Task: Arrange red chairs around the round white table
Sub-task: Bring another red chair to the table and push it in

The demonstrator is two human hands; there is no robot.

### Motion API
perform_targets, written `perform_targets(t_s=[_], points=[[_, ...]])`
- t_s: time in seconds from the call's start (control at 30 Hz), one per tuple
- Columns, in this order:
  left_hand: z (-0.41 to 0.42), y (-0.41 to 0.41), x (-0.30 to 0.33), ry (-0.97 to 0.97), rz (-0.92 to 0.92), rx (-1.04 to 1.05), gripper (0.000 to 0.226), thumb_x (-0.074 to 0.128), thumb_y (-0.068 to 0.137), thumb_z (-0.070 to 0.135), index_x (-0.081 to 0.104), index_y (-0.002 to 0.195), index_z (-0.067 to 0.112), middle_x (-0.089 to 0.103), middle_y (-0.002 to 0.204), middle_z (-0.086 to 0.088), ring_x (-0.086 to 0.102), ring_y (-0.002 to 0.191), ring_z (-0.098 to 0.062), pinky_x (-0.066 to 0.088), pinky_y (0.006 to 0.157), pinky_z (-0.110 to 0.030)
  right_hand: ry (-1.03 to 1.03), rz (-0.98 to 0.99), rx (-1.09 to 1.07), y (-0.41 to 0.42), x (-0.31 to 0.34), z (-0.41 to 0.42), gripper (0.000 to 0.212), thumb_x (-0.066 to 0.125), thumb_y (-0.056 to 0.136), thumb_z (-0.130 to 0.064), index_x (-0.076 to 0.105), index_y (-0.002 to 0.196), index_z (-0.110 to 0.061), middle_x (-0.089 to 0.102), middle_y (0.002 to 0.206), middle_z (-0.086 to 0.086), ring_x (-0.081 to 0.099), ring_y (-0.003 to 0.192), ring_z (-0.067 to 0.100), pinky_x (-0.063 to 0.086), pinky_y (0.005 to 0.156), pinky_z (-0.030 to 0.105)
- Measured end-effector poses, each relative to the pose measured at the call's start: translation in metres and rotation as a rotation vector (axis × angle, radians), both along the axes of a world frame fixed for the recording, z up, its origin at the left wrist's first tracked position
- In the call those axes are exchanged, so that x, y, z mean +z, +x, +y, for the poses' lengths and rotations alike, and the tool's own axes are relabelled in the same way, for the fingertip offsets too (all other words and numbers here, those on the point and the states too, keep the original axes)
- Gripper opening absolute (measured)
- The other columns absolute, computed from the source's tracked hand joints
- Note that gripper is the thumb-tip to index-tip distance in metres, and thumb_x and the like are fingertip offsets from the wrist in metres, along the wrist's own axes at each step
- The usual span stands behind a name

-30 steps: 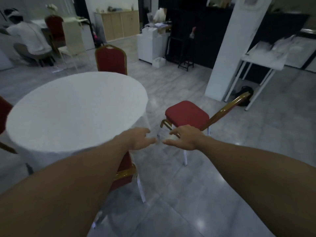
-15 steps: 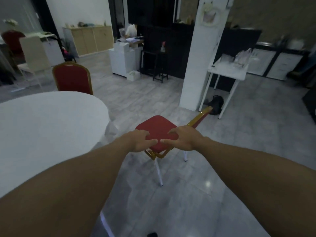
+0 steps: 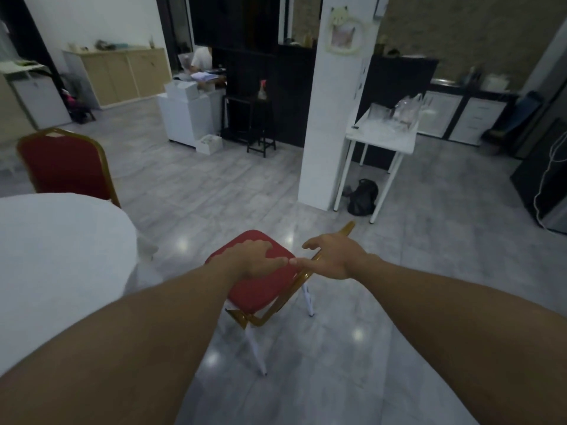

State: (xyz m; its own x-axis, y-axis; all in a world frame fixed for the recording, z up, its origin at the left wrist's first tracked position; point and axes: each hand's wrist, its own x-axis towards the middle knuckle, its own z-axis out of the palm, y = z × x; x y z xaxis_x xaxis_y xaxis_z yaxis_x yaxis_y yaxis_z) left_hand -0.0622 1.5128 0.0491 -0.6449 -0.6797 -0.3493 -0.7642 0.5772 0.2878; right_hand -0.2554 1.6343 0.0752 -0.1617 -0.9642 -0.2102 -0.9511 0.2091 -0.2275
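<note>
The near red chair stands on the grey tile floor just right of the round white table, directly under both outstretched arms. The left hand lies over its seat cushion, fingers together and curled down — whether they actually press the fabric I cannot tell. The right hand hovers over the gold back rail with fingers spread and loose, gripping nothing. The chair has a padded red seat, a gold frame and white legs. A second red chair — upright, gold-edged back — stands at the table's far side.
</note>
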Motion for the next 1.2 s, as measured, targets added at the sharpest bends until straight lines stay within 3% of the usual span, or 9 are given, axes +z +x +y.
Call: perform_targets(t_s=[0.1,0.3,0.57,0.7,0.8,0.93,1.0,1.1,1.2], points=[[-0.011,-0.034,-0.004,0.017,0.006,0.023,0.122,0.024,0.060,0.098,0.036,0.155,0.023,0.039,0.161,-0.010,0.044,0.142,-0.032,0.042,0.111,-0.054,0.016,0.012,0.018,-0.036,-0.003,-0.017,0.106,0.038,0.076,-0.099,0.059,0.148,-0.024,0.063,0.147,0.001,0.057,0.135,0.025,0.047,0.109,0.048],[-0.018,-0.092,-0.023,0.066,0.036,0.124,0.136,0.022,0.051,0.108,0.037,0.155,0.023,0.038,0.162,-0.008,0.044,0.142,-0.031,0.042,0.110,-0.051,0.012,0.060,0.111,-0.110,-0.017,-0.049,0.113,0.037,0.069,-0.105,0.058,0.148,-0.028,0.060,0.151,-0.002,0.055,0.137,0.025,0.046,0.110,0.051],[-0.005,-0.166,-0.070,0.185,-0.019,0.306,0.143,0.050,0.042,0.104,0.025,0.159,0.026,0.036,0.163,-0.006,0.044,0.142,-0.032,0.042,0.110,-0.053,0.114,0.057,0.304,-0.201,-0.057,-0.088,0.117,0.061,0.063,-0.098,0.043,0.157,-0.031,0.047,0.162,0.003,0.046,0.146,0.029,0.036,0.119,0.053],[0.001,-0.190,-0.096,0.261,0.015,0.384,0.126,0.067,0.047,0.088,0.036,0.153,0.029,0.054,0.143,-0.001,0.057,0.122,-0.027,0.050,0.099,-0.044,0.137,0.054,0.409,-0.225,-0.087,-0.106,0.115,0.072,0.061,-0.091,0.046,0.155,-0.030,0.059,0.149,0.002,0.058,0.131,0.026,0.044,0.110,0.047],[0.000,-0.202,-0.116,0.337,0.021,0.384,0.076,0.076,0.066,0.063,0.052,0.132,0.036,0.064,0.120,0.003,0.063,0.098,-0.019,0.052,0.083,-0.036,0.141,0.082,0.507,-0.236,-0.113,-0.120,0.108,0.080,0.066,-0.081,0.049,0.153,-0.026,0.063,0.141,0.000,0.061,0.121,0.022,0.044,0.100,0.038],[-0.010,-0.211,-0.134,0.353,0.049,0.427,0.046,0.071,0.082,0.026,0.059,0.126,0.032,0.067,0.109,0.000,0.065,0.098,-0.025,0.055,0.088,-0.040,0.130,0.090,0.590,-0.245,-0.142,-0.146,0.089,0.083,0.072,-0.067,0.055,0.147,-0.027,0.069,0.129,-0.002,0.064,0.116,0.022,0.044,0.102,0.041],[-0.015,-0.214,-0.140,0.356,0.041,0.430,0.045,0.062,0.083,0.013,0.063,0.124,0.032,0.067,0.104,0.001,0.065,0.097,-0.025,0.056,0.088,-0.041,0.160,0.093,0.622,-0.247,-0.149,-0.161,0.076,0.082,0.077,-0.057,0.059,0.144,-0.029,0.071,0.125,-0.004,0.067,0.112,0.023,0.049,0.100,0.040],[-0.025,-0.219,-0.149,0.398,0.015,0.450,0.058,0.055,0.082,0.004,0.059,0.132,0.032,0.065,0.103,0.002,0.065,0.095,-0.024,0.057,0.084,-0.040,0.257,0.115,0.713,-0.250,-0.159,-0.182,0.036,0.071,0.087,-0.040,0.072,0.122,-0.036,0.074,0.101,-0.010,0.071,0.090,0.019,0.057,0.079,0.035],[-0.036,-0.220,-0.149,0.438,0.007,0.465,0.070,0.051,0.082,0.000,0.050,0.143,0.034,0.063,0.108,0.001,0.064,0.096,-0.023,0.058,0.085,-0.039,0.260,0.090,0.750,-0.253,-0.160,-0.198,0.025,0.063,0.089,-0.033,0.076,0.111,-0.036,0.069,0.081,-0.012,0.060,0.065,0.006,0.048,0.061,0.027]])
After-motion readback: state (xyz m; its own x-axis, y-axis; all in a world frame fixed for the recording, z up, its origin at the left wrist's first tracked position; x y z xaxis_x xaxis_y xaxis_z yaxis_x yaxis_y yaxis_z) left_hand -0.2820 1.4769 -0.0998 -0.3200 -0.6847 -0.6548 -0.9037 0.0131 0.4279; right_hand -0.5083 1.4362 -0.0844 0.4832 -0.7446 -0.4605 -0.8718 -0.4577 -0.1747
